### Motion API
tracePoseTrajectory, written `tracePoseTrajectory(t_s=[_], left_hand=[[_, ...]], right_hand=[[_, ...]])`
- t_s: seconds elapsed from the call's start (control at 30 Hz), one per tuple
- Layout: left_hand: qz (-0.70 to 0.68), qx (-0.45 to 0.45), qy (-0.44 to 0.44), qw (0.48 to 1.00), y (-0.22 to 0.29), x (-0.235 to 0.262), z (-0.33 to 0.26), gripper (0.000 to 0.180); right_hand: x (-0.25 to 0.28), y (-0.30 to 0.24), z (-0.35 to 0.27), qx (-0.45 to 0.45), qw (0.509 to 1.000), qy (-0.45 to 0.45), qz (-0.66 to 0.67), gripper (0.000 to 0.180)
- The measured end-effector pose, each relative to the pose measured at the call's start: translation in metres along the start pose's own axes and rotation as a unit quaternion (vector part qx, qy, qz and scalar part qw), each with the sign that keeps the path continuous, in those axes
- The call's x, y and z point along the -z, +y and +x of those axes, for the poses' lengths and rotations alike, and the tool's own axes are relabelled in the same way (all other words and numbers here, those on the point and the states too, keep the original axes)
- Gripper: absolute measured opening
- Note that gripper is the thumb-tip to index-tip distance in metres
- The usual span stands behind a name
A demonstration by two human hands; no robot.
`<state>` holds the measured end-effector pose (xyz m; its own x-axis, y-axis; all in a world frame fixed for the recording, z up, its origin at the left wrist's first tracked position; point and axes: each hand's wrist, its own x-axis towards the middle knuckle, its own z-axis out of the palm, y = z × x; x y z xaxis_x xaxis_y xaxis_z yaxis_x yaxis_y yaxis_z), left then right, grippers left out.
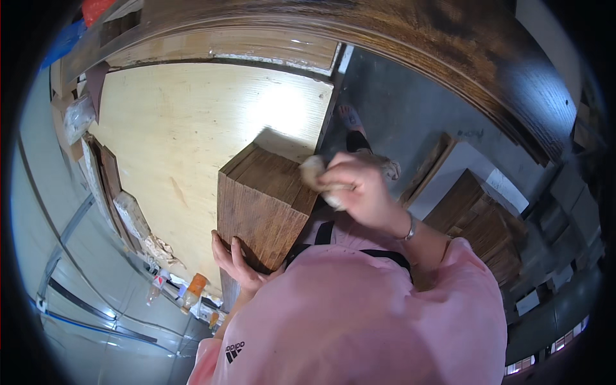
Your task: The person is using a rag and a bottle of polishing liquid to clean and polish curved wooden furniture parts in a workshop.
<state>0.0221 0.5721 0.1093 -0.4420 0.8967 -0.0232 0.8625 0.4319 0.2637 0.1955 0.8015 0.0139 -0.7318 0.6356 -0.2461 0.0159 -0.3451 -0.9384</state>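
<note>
A dark brown wood-grain block (263,212), perhaps a stack of boards, rests on the pale wooden tabletop (160,128) near its right edge. My left hand (240,263) holds its near left end, with fingers bent against the side. At the block's right edge is my right hand (362,192), closed on a pale, crumpled rag (312,172). Motion blurs the rag, so I cannot tell whether it touches the wood. My right fingers hide part of it.
A large dark brown board (410,32) spans the far side. More brown boards (475,218) stand to the right, beside a white panel (455,170). Wood offcuts (115,186) and an orange-capped bottle (194,289) are left. Another person's foot (348,117) shows on the grey floor.
</note>
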Motion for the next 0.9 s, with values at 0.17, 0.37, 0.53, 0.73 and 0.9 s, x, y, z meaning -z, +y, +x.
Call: tracePoseTrajectory(t_s=[0.17,0.37,0.53,0.73,0.9], left_hand=[[-0.007,-0.025,-0.025,0.999,-0.005,0.003,-0.001,0.101],[0.03,-0.016,-0.057,0.998,0.0,0.011,-0.001,0.107],[-0.071,0.025,-0.065,0.995,-0.018,0.041,0.001,0.105],[-0.351,0.041,0.103,0.93,-0.031,0.084,0.003,0.062],[-0.676,0.176,0.254,0.669,-0.069,0.085,-0.047,0.016]], right_hand=[[0.032,-0.037,-0.011,-0.171,0.963,0.163,0.127,0.013],[0.003,-0.135,0.026,0.03,0.934,0.038,0.353,0.023],[-0.076,-0.172,0.041,0.018,0.943,-0.097,0.318,0.02],[-0.198,-0.175,0.037,-0.075,0.93,-0.272,0.235,0.017],[-0.249,-0.169,0.066,-0.007,0.962,-0.257,0.092,0.019]])
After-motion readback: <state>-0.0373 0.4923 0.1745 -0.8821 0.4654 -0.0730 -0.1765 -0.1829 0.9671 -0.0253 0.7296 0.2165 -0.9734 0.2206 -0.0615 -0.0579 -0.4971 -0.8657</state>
